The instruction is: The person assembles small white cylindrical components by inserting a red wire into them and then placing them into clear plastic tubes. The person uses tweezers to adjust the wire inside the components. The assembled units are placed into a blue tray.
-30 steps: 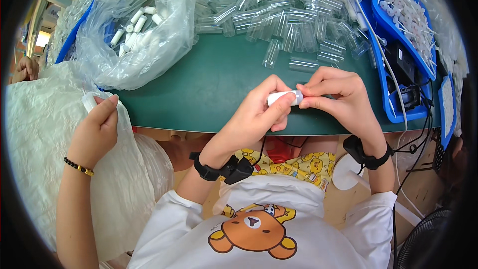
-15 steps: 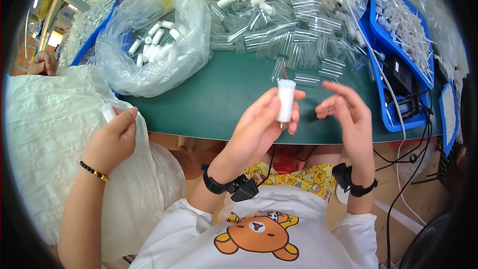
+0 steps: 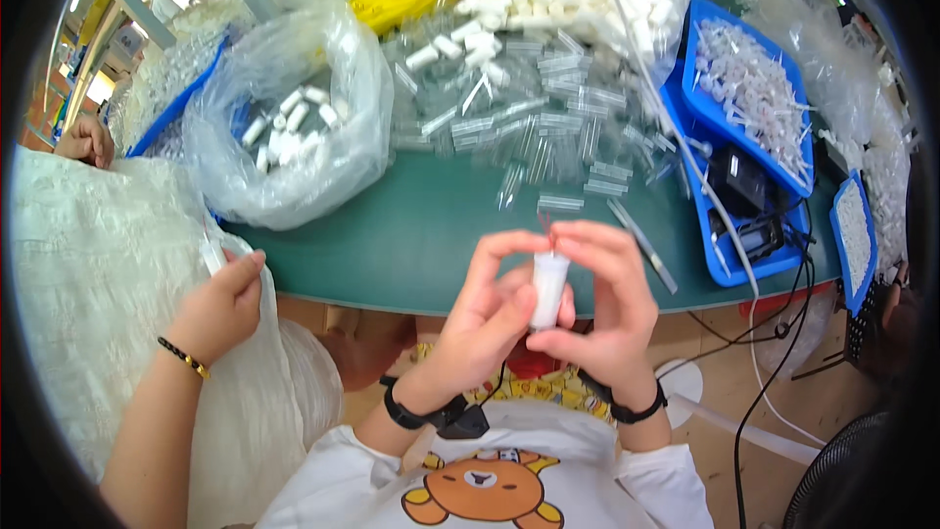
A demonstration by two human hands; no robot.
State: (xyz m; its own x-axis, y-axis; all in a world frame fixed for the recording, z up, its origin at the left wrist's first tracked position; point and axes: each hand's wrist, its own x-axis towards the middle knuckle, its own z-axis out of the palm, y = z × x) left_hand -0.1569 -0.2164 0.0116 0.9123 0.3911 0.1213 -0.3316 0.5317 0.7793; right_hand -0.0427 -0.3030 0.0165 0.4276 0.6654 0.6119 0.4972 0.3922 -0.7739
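A white plastic cylinder (image 3: 549,291) with thin red wires (image 3: 545,221) at its upper end is held upright over the table's front edge. My left hand (image 3: 482,309) grips it from the left, thumb across its front. On the other side my right hand (image 3: 615,299) is closed round it, fingertips at the wires and thumb near the lower end. Both hands' fingertips meet at the top, so where the wires enter is partly hidden. A slim, pale stick (image 3: 642,247) lies on the table beyond my right hand.
Many clear tubes (image 3: 543,127) cover the green table (image 3: 343,260). An open plastic bag (image 3: 220,171) of white cylinders stands left. At right are blue trays (image 3: 720,269) with small white parts, a black box and cables. A co-worker's hand (image 3: 220,304) holds a white piece at left.
My right hand has come in from the right and closed on the cylinder and its wires. The cylinder sits lower in view. The whole view has shifted, and the slim stick now shows.
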